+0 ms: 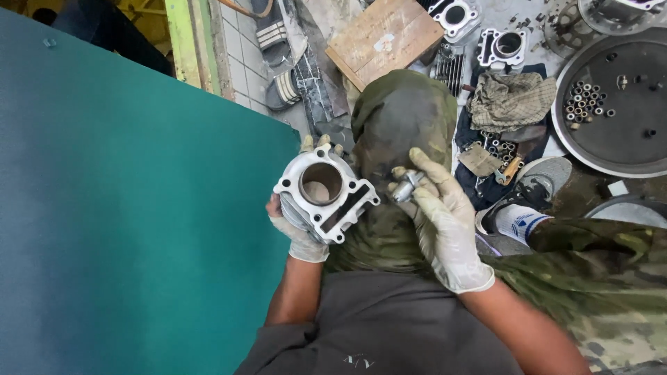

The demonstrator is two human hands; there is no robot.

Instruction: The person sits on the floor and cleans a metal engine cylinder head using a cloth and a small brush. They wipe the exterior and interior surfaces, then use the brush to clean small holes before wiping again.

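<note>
My left hand [300, 232], in a dirty white glove, grips a silver engine cylinder block [325, 193] from beneath, bore facing up at me. My right hand [445, 215], also gloved, pinches a small metal part [408, 186] between thumb and fingers, just right of the block and apart from it. Both hands hover over my camouflage-trousered knee [403, 118].
A large teal panel [125, 208] fills the left. On the floor beyond lie a wooden board [385, 38], two more cylinder blocks [455, 15] [507, 45], a checked rag [511, 101], and a round metal tray [611, 149] holding several small rings. My grey shoe [535, 187] rests at right.
</note>
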